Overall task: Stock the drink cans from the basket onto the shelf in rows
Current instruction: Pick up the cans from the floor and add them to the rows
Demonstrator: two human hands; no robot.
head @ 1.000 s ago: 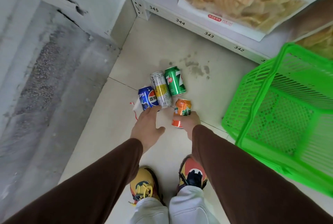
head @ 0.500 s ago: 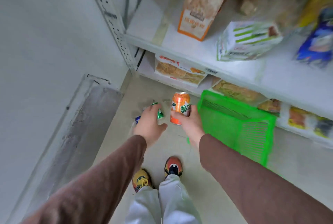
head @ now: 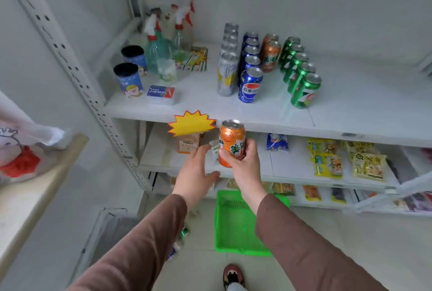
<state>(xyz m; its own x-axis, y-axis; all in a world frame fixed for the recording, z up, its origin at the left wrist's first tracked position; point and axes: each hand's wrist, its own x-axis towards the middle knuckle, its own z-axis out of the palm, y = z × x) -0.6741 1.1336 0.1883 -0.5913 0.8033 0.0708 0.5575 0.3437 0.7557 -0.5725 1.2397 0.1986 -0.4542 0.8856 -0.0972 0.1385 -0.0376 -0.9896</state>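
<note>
My right hand [head: 245, 164] grips an orange drink can [head: 231, 141] upright, just below the front edge of the white shelf [head: 198, 101]. My left hand [head: 195, 173] hovers beside it, fingers relaxed, holding nothing. On the shelf stand rows of cans running front to back: silver cans [head: 227, 75], blue Pepsi cans [head: 250, 84], two orange cans [head: 270, 55] and green 7-Up cans [head: 304, 90]. The green basket [head: 236, 225] lies on the floor below my arms. A few cans [head: 183, 233] lie on the floor, mostly hidden by my left sleeve.
Spray bottles [head: 159, 42], two blue cups [head: 128, 79] and a small card box [head: 161, 93] occupy the shelf's left part. A yellow starburst tag [head: 190, 122] hangs on the shelf edge. Snack packets [head: 327, 162] fill the lower shelves. A wooden counter [head: 28, 194] stands at left.
I have risen from the floor. My right hand carried the orange can up from floor level to the shelf's front edge. The left hand rose with it, empty.
</note>
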